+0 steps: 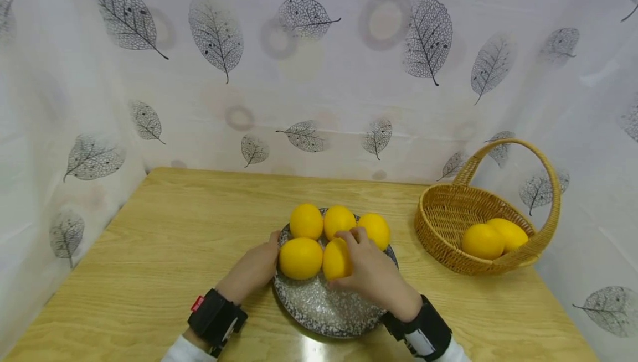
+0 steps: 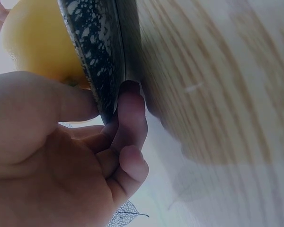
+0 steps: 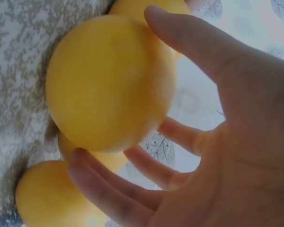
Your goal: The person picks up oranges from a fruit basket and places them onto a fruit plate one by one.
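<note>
A round speckled black-and-grey plate [image 1: 329,309] lies on the table with several smooth, round yellow fruits on it. My left hand [image 1: 253,268] grips the plate's left rim. In the left wrist view its thumb is above the rim and its curled fingers are beneath. The right hand [image 1: 374,270] holds the front-row yellow fruit [image 3: 111,82] over the plate, thumb on one side and fingers on the other. Left of that fruit sits another yellow fruit [image 1: 301,258]. Behind them stands a row of three: a left fruit [image 1: 306,221], a middle fruit [image 1: 339,221] and a right fruit [image 1: 375,230].
A wicker basket [image 1: 438,243] with a tall arched handle stands on the right of the table, two yellow fruits [image 1: 482,241] inside. The wooden table [image 1: 199,212] reaches back to a white curtain [image 1: 329,91] with leaf prints, which also hangs along both sides.
</note>
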### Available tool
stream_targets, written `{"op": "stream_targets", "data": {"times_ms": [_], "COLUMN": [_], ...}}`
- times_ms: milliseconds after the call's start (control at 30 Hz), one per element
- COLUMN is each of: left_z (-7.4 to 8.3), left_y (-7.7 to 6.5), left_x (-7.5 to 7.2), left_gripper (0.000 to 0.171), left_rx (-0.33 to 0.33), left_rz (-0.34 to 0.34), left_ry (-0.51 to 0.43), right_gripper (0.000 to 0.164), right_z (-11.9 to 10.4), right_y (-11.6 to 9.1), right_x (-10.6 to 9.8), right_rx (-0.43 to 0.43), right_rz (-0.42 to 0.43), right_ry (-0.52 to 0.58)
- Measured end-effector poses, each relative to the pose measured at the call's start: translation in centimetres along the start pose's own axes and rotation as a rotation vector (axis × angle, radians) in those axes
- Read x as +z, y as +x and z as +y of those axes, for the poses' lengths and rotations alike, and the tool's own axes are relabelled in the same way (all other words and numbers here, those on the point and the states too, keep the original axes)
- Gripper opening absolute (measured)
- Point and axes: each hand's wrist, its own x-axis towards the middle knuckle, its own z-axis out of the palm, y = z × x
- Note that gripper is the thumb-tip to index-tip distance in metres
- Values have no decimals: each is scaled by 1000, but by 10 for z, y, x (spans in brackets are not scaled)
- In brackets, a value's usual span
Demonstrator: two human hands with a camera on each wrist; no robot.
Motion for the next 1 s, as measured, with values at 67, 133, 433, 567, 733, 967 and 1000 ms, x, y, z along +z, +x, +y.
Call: {"op": "stream_targets", "data": {"times_ms": [67, 133, 433, 567, 733, 967, 1000], "left_z": [1, 2, 1, 0, 0, -1, -2], "left_y": [-1, -1, -2, -2, 0, 1, 1], "left_x": [0, 0, 1, 2, 2, 1, 1], "left_gripper": [44, 44, 46, 45, 45, 46, 46], "left_rx": [0, 1, -17, -13, -9, -15, -15], "left_rz": [0, 4, -8, -7, -2, -17, -18], "left_ry": [-5, -8, -6, -2, 9, 1, 6], "right_gripper": [88, 88, 83, 81, 75, 68, 67], "right_z": [1, 2, 4, 4, 3, 4, 4], "right_y": [0, 0, 1, 1, 1, 2, 3], "right_x": [-2, -2, -5, -6, -7, -8, -9], "right_rx": [6, 10, 10, -1, -10, -2, -6], "right_rz": [4, 9, 19, 34, 60, 32, 30], "right_ry": [-15, -20, -13, -15, -9, 2, 6]}}
